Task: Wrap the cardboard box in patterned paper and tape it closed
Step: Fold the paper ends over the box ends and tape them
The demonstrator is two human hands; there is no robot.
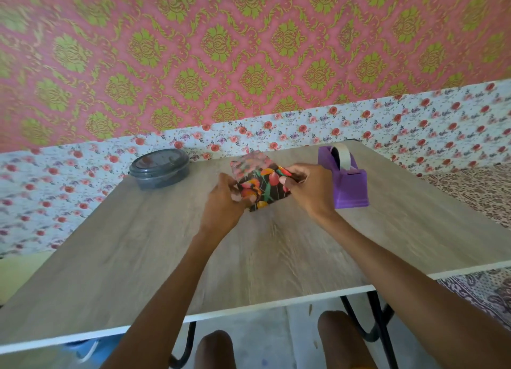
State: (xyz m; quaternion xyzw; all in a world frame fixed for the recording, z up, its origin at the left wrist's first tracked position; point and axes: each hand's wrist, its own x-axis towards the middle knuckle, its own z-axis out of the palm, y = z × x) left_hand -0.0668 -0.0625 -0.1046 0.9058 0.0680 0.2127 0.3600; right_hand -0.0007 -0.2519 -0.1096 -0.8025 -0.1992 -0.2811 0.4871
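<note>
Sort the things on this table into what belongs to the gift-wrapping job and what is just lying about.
Part of the job: paper-wrapped box, gripped by the left hand and pinched by the right hand; purple tape dispenser, beside the right hand.
Lying about: dark round lidded container, far left on the table.

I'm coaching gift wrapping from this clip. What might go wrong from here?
1. Both the left hand and the right hand pinch folds on the box wrapped in dark flower-patterned paper; freeing one to reach the purple plastic tape dispenser beside it may let a fold spring open.
2. The paper looks bunched under the right hand, so tape might seal in creases.
</note>
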